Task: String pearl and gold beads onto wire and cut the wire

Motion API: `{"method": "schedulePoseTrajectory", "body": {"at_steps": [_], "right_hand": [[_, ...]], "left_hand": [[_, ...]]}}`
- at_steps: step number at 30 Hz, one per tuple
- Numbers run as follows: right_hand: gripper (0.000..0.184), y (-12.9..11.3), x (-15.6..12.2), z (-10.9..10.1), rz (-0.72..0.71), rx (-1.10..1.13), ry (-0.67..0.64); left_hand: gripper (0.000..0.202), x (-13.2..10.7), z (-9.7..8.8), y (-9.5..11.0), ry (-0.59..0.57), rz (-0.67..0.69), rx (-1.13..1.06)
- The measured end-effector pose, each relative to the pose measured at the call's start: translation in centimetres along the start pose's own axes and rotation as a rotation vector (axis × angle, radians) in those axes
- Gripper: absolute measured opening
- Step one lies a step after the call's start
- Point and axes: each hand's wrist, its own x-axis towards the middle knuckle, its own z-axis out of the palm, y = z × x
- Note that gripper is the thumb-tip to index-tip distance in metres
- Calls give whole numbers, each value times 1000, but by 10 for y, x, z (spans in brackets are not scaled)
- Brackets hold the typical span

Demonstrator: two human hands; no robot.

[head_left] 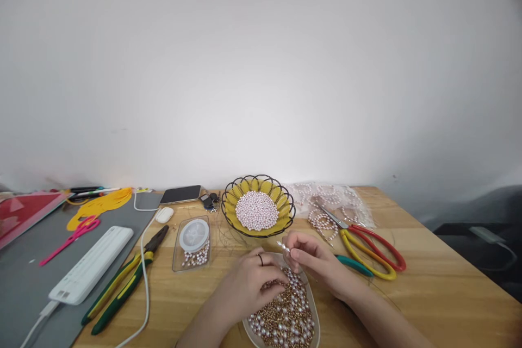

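Observation:
My left hand (253, 283), with a black ring on one finger, hangs over an oval tray (317, 326) of mixed pearly and gold beads (285, 315). Its thumb and fingers are curved and apart, the fingertips at the beads; I see nothing held in them. Just above the tray's far end, my right hand (312, 261) is closed in a pinch on a short row of pearly beads (283, 247). Those beads stick out to the left of the fingertips, and the rest is hidden by the fingers.
Behind the hands stands a black-rimmed yellow basket (228, 217) of pale beads. On the right lie large scissors (371, 250), a teal handle (354, 265) and bead strands (324, 223). Leftward are a clear box with a spool (194, 235), pliers (122, 283), a power bank (92, 263) and a phone (180, 194).

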Motion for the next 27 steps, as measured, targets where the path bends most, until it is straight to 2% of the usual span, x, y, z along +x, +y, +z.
{"method": "schedulePoseTrajectory", "body": {"at_steps": [4, 7, 12, 19, 27], "right_hand": [[35, -3, 1, 4, 11, 16, -5], [37, -3, 1, 5, 14, 5, 4], [36, -1, 0, 3, 24, -26, 12], [36, 2, 0, 1, 27, -21, 15], [37, -2, 0, 5, 29, -32, 15]], "left_hand": [[38, -1, 0, 2, -96, 98, 3], [29, 0, 1, 3, -142, 159, 49], [8, 1, 6, 3, -123, 128, 75], [11, 0, 7, 1, -135, 150, 102], [12, 2, 8, -1, -112, 98, 32]]}}
